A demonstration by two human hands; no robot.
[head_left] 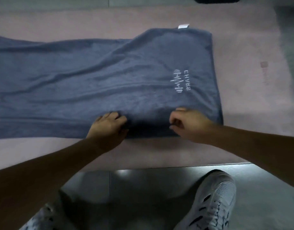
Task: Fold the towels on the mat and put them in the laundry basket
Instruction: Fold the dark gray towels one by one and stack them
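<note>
The floor (143,188) is glossy dark grey tile, with a thin joint line (110,180) running near to far. A pale patch of reflected light (124,174) sits on it. At the far right edge lies a black, rounded object (216,0), cut off by the frame.
</note>
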